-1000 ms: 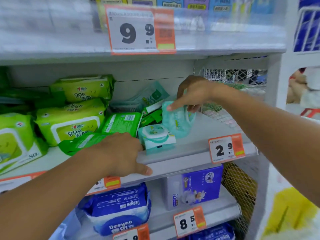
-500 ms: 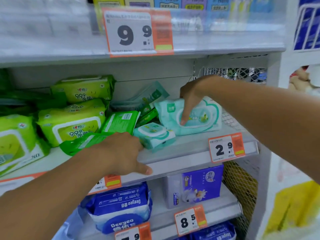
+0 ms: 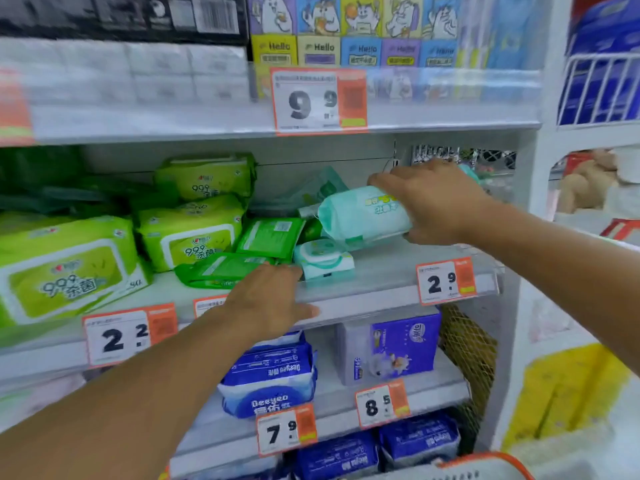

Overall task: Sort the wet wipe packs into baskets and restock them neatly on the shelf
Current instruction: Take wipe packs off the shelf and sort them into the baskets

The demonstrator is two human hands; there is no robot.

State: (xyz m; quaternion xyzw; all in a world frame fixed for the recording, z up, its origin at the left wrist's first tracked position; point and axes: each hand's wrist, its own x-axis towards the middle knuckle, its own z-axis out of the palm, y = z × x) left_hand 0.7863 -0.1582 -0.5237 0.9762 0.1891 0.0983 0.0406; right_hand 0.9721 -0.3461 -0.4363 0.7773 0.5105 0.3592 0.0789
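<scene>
We are looking from the head camera at a white store shelving unit with several tiers, each front edge carrying orange-and-white price tags; the middle shelf (image 3: pixel 381 282) is running across the scene at about hand height, and a wire mesh panel (image 3: pixel 467 348) is closing off the unit's right end. On the far right we are seeing another white rack and a yellow patch on the floor. Our right hand (image 3: pixel 436 202) is gripping a pale mint wet wipe pack (image 3: pixel 360 213), fingers curled over its top and thumb under it, holding it tilted just above the right part of the middle shelf. Our left hand (image 3: pixel 273 299) is resting on the shelf's front lip with fingers spread and fairly straight, holding nothing, its fingertips touching a flat dark green pack (image 3: pixel 221 270). Just beside that, a small mint lidded pack (image 3: pixel 323 259) is lying under the lifted one, and another green pack (image 3: pixel 270 237) is leaning behind. To the left, lime green wipe packs (image 3: pixel 188 233) are sitting stacked in a loose heap. Below, blue packs (image 3: pixel 270 382) and a purple box (image 3: pixel 398 344) are standing on the lower shelf, while colourful cartoon boxes (image 3: pixel 349 32) are lining the top tier. An orange-rimmed basket edge (image 3: pixel 485 467) is showing at the near bottom right.
</scene>
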